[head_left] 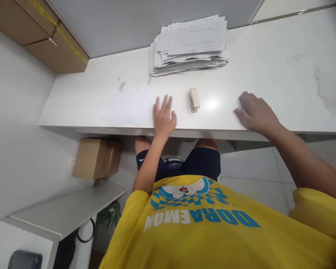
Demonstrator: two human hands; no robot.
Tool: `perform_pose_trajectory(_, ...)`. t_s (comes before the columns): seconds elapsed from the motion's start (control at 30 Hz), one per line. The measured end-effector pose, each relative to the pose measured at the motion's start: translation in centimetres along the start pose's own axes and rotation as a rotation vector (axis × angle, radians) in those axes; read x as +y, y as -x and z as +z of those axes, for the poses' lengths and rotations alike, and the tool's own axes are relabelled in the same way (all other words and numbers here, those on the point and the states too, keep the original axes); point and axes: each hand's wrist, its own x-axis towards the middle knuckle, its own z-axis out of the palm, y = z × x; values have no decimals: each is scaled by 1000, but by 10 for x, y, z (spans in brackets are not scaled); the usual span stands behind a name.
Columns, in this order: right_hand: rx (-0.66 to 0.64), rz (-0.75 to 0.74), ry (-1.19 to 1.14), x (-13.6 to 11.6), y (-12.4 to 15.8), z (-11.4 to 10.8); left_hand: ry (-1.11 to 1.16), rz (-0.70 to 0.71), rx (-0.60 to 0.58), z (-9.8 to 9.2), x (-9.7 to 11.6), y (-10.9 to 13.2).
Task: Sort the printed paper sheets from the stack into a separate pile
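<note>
- Containers first: we've got cardboard boxes [70,50] with yellow tape at the far left end of the desk [271,71]. They run out of view, so we can't count them, and what's inside doesn't show.
- Under the desk on the left we count two more brown boxes [88,158], one partly behind the other; contents hidden there too.
- The open cabinet [72,209] at lower left has a green bundle [109,216] and something black [65,249] in it, too murky for us to name.
- One stapler [194,99], sitting on the desk between our two hands, touching neither.
- One stack of papers [196,39] behind it, edges all ragged. Way too many sheets for us to count.
- What looks like one pale sheet [128,108] near the front edge, hard to make out against the white.
- Our left hand [164,117]: wide open, fingers spread, nothing in it, just beside that sheet.
- Our right hand [256,112]: blurry, fingers loosely curled, thumb apart. We can't tell if anything's tucked underneath.
</note>
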Motion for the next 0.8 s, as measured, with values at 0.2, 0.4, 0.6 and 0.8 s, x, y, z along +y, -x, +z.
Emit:
perform_pose_trajectory(0.2, 47, -70, 237, 24, 55, 3, 5, -233, -127, -71, -88, 47)
perform_pose_trajectory(0.4, 401, 35, 79, -5, 80, 35, -160, 96, -164, -86, -110, 70)
perform_pose_trajectory(0.6, 567, 77, -466, -62, 130, 75, -159, 213, 114, -65, -92, 72)
perform_pose_trajectory(0.8, 117, 99, -757, -100, 138, 99, -96, 471, 227, -35, -43, 87)
